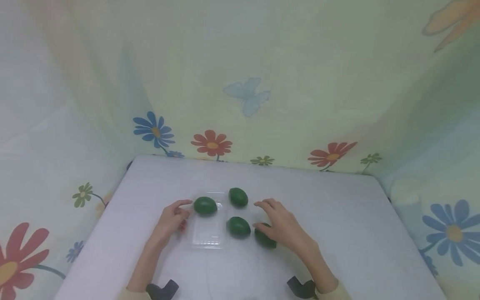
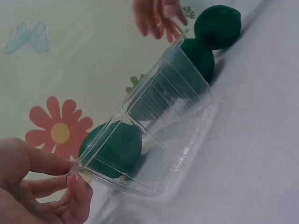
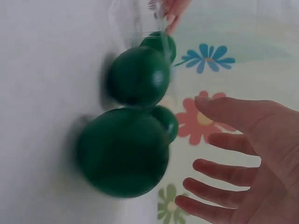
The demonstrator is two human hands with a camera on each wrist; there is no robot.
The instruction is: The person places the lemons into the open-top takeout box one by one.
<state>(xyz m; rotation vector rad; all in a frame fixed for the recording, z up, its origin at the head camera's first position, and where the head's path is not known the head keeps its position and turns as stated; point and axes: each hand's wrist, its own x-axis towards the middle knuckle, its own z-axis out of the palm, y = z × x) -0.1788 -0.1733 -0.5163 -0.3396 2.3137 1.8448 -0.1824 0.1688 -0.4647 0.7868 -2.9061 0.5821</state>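
Observation:
A clear plastic clamshell container (image 1: 207,239) lies on the table with one green lime (image 1: 205,206) inside, near its far end. My left hand (image 1: 170,221) is at the container's left side; in the left wrist view, its thumb and fingers pinch the rim. Three more limes lie right of the container: a far lime (image 1: 238,197), a middle lime (image 1: 238,227) and a near lime (image 1: 264,237). Over the near lime, partly covering it in the head view, hovers my right hand (image 1: 283,223). Its fingers are spread and hold nothing, apart from the limes in the right wrist view (image 3: 252,163).
The table (image 1: 356,233) has a white cover. Behind it and at both sides hangs a curtain (image 1: 285,125) printed with flowers and a butterfly. Dark wrist mounts (image 1: 163,290) sit on both forearms at the table's front.

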